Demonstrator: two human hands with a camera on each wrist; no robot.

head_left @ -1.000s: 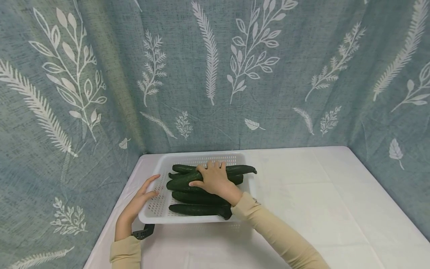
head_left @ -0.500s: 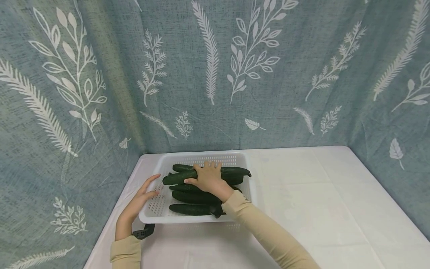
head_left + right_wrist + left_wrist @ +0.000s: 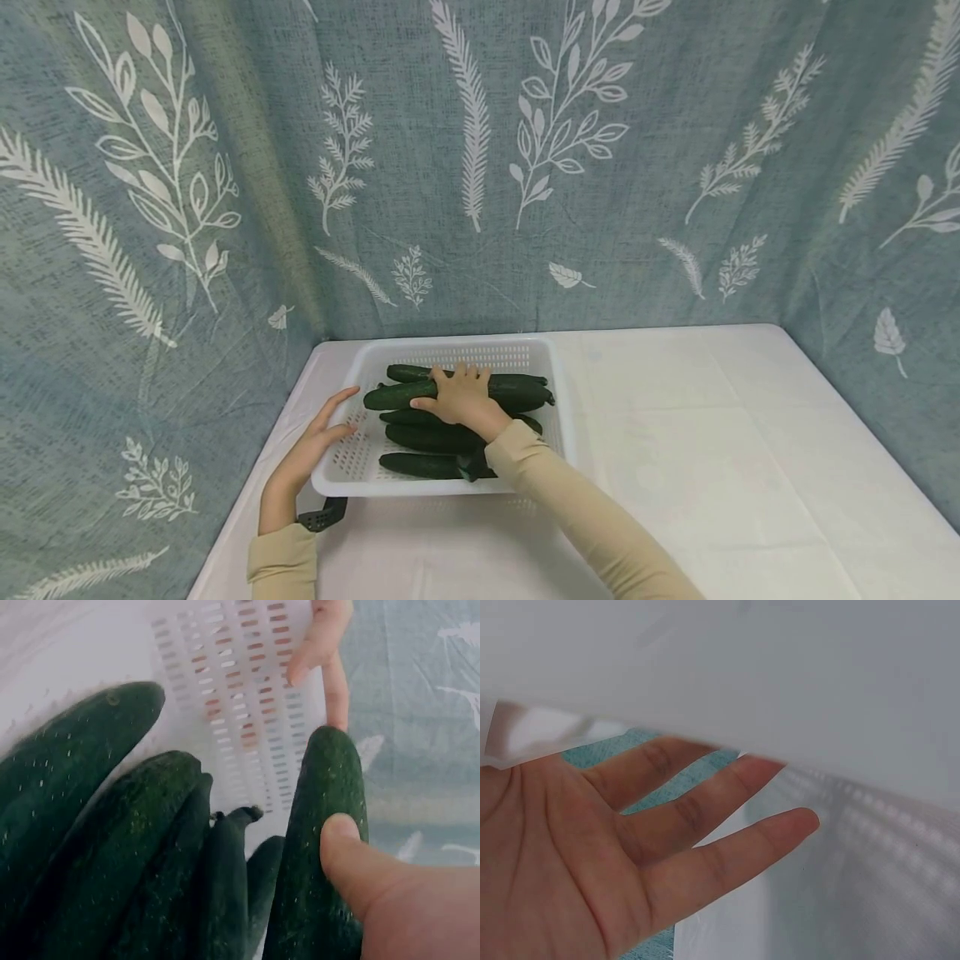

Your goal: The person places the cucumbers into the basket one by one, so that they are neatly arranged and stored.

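In the head view my right hand (image 3: 463, 402) grips a dark green cucumber (image 3: 401, 395) from above, over the back half of a white basket. In the right wrist view its thumb lies along the side of the held cucumber (image 3: 322, 780), whose rounded end points at the basket's left wall. The other right fingers curl over the far side. My left hand (image 3: 311, 442) rests at the left rim of the basket (image 3: 390, 490), thumb and forefinger over the rim. In the left wrist view the other fingers (image 3: 705, 870) stretch out, loosely spread, below the rim outside.
Several more cucumbers (image 3: 423, 437) lie side by side in the basket, partly hidden by the right sleeve (image 3: 585, 517). A black strap (image 3: 324, 515) shows at the left wrist. White cloth covers the table (image 3: 697, 433); a patterned teal curtain (image 3: 487, 275) hangs behind and at both sides.
My right hand has moved slightly left with the cucumber, whose left end has shifted left and whose right end now lies inside the basket. The left hand has stayed at the rim.
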